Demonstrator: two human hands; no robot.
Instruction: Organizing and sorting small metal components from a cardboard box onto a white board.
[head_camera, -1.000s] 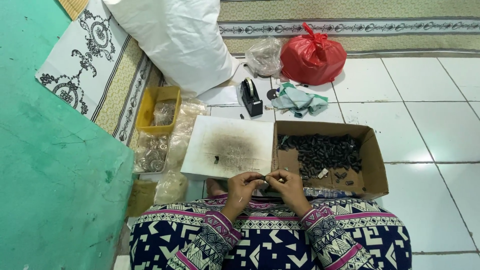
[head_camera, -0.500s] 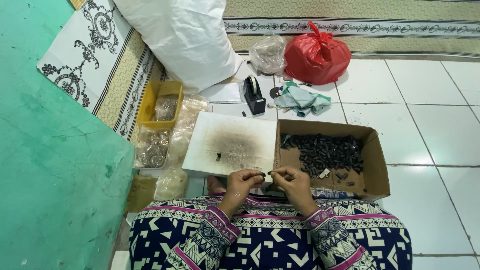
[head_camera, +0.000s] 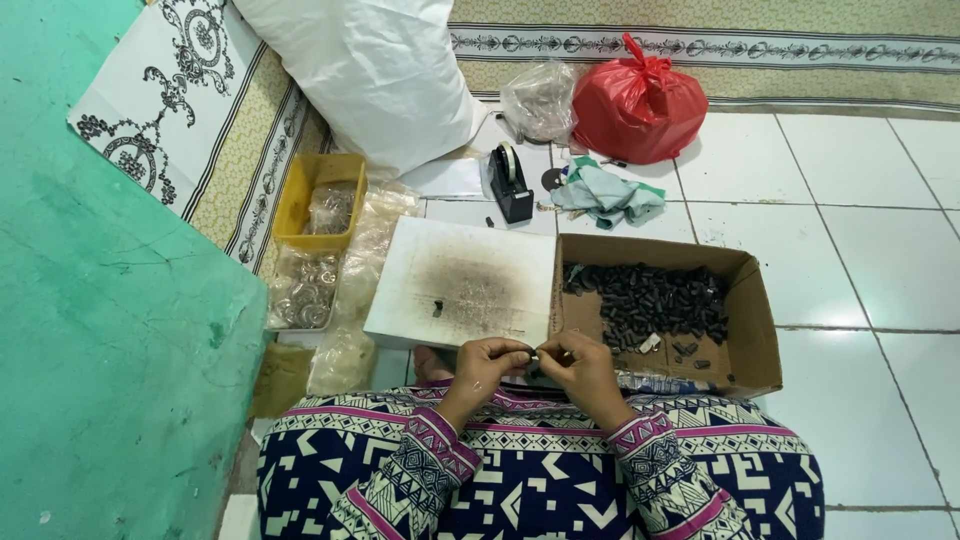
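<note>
1. Two hands meet near our lap, just in front of the near edge of the white board (head_camera: 460, 285): our left hand (head_camera: 487, 362) and right hand (head_camera: 578, 368) are both pinched narrow on one small part (head_camera: 537, 356) held between the fingertips.
2. That small part looks partly dark and partly pale; it is too small for us to tell its exact shape.
3. We judge it light and stiff, easy to drop, so we would hold it by its two ends with thumb and forefinger, as both hands do now.
4. Right of the board lies a cardboard box (head_camera: 752, 330) on the floor, holding a heap of dark pieces (head_camera: 650, 300) of like kind, which would spill loosely if scooped.
5. Left of the board we see a yellow tray (head_camera: 296, 200) and clear bags of shiny rings (head_camera: 302, 290); these bags look soft and slippery.
6. Farther off stand a black tape dispenser (head_camera: 511, 185), a crumpled cloth (head_camera: 605, 195), a red bag (head_camera: 640, 105) and a large white sack (head_camera: 370, 70).
</note>
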